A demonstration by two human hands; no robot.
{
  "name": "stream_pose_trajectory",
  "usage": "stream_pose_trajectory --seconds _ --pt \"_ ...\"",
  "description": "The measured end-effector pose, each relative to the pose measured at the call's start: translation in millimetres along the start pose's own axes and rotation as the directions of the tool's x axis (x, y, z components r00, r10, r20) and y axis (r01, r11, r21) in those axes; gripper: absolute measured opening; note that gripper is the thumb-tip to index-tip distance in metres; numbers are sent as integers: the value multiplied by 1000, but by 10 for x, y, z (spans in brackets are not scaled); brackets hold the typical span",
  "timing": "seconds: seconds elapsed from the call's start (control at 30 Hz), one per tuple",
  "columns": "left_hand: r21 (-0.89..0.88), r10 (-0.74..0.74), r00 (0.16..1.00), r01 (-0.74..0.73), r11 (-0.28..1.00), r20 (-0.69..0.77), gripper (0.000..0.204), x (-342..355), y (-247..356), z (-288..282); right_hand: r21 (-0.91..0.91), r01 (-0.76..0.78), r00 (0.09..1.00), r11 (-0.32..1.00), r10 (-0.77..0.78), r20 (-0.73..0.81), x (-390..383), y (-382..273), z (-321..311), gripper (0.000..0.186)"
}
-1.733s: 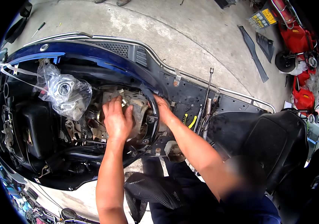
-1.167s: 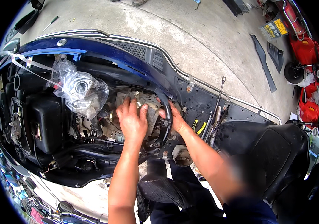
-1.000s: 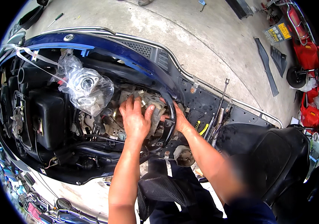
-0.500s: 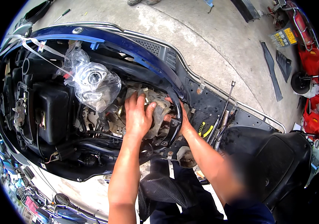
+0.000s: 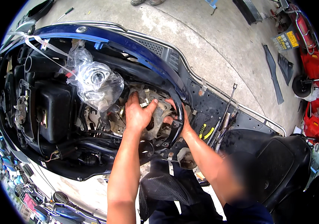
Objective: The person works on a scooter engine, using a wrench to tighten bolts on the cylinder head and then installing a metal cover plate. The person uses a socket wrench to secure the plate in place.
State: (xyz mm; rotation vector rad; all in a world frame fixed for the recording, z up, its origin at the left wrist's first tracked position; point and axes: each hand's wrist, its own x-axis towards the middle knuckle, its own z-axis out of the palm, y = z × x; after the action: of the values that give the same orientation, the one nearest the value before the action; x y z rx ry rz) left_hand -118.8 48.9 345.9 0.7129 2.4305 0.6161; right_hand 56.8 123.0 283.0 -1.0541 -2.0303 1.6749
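Note:
A dirty grey engine cover (image 5: 155, 125) sits in the open body of a dark-blue scooter. My left hand (image 5: 139, 115) grips its left side, fingers over the far edge and thumb spread across the top. From the right, my right hand (image 5: 180, 118) reaches around a curved black frame tube (image 5: 179, 128) and holds the cover's right end. The tube hides part of that hand. Left of my hands, a metal engine part wrapped in clear plastic (image 5: 99, 80) hangs by a plastic strip (image 5: 47, 48).
Yellow-handled pliers (image 5: 206, 131) and a long socket wrench (image 5: 228, 102) lie on the black footboard (image 5: 204, 100) to the right. Beyond is the black seat (image 5: 284, 160). A screwdriver (image 5: 66, 14) and dark panels (image 5: 273, 74) lie on the concrete, near a red scooter (image 5: 312, 63).
The grey cover has shifted and tilted slightly between my hands, showing a dark round opening. My left thumb has moved a little to the right. The view has moved slightly.

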Motion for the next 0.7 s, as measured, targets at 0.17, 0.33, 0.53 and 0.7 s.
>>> stream_pose_trajectory --seconds 0.17,0.33,0.53,0.7 --pt "4 39 997 -39 999 69 81 65 -6 -74 10 -54 998 998 54 -11 -18 -55 41 95" --pt "-8 33 978 -33 999 207 82 172 3 -210 -123 34 995 992 -45 -86 -37 -45 142 96" --pt "-71 -19 974 36 997 226 76 186 63 -322 -195 101 981 976 -130 -144 -13 -62 238 88" --pt "-135 -129 984 112 985 -126 76 -146 148 -93 -180 112 977 977 -141 -157 16 -99 216 88"
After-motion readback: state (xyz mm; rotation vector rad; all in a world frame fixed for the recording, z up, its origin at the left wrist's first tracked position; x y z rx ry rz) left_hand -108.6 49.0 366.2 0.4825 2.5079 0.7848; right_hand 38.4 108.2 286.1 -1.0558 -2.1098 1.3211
